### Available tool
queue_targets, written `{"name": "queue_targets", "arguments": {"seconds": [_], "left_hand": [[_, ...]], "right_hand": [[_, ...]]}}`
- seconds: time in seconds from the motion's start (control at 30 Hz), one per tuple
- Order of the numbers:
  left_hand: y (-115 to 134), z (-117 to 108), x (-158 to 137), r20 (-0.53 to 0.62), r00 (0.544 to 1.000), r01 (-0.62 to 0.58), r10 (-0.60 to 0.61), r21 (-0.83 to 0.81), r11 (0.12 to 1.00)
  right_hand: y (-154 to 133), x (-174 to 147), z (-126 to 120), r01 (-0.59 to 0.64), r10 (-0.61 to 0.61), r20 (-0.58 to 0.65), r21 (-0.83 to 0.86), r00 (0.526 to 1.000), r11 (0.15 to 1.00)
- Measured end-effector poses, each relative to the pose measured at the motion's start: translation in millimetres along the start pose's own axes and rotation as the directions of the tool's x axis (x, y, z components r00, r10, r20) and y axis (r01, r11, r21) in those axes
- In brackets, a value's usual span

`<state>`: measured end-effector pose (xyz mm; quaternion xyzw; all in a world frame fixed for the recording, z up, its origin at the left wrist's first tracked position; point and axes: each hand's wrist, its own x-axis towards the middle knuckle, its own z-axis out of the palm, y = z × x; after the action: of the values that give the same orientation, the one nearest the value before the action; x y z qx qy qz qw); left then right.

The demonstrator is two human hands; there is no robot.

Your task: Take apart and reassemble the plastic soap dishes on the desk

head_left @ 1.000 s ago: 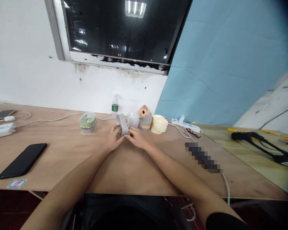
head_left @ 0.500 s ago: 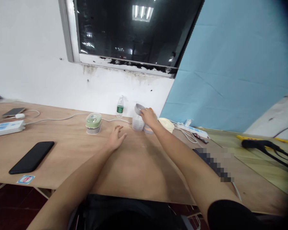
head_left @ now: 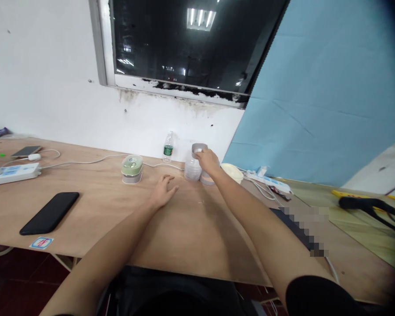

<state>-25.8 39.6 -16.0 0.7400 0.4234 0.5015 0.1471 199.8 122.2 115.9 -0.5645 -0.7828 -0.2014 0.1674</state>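
My right hand (head_left: 208,160) is stretched to the far side of the table (head_left: 95,206), fingers pinched on a grey ring-shaped lid (head_left: 199,149) held just above a clear tub (head_left: 192,169). Directly under my wrist sits a grey and pink stack of tubs (head_left: 206,178); just right of it, cream bowls (head_left: 232,172). My left hand (head_left: 163,193) lies loose and empty on the wood, nearer me. Well left of the grip stands a green-lidded tub (head_left: 131,168), closed. My read: lid not yet seated on anything; stacks unsorted.
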Motion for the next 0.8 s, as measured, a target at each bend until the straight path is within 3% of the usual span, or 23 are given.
{"name": "queue_targets", "arguments": {"seconds": [0.13,0.23,0.5,0.63,0.8], "left_hand": [[1.3,-0.7,-1.0,0.024,1.0,0.005,-0.005,-0.004,1.0],[1.5,-0.5,-1.6,0.027,1.0,-0.008,0.008,-0.011,1.0],[-2.9,2.6,-1.6,0.027,1.0,-0.01,0.01,0.011,1.0],[-2.0,1.5,-1.8,0.037,0.999,-0.003,0.003,0.013,1.0],[-1.3,1.3,-1.9,0.035,0.999,-0.001,0.001,0.006,1.0]], "right_hand": [[11.4,-1.6,-13.5,-0.013,0.018,0.026,-0.181,0.999,0.983],[19.0,-6.8,-20.0,-0.015,0.027,0.054,-0.209,0.998,0.978],[22.6,-11.2,-12.0,0.091,-0.051,0.129,-0.32,0.99,0.943],[22.3,-11.9,-5.3,0.15,-0.105,0.157,-0.311,0.982,0.938],[24.3,-12.9,-2.1,0.137,-0.095,0.173,-0.254,0.98,0.957]]}}
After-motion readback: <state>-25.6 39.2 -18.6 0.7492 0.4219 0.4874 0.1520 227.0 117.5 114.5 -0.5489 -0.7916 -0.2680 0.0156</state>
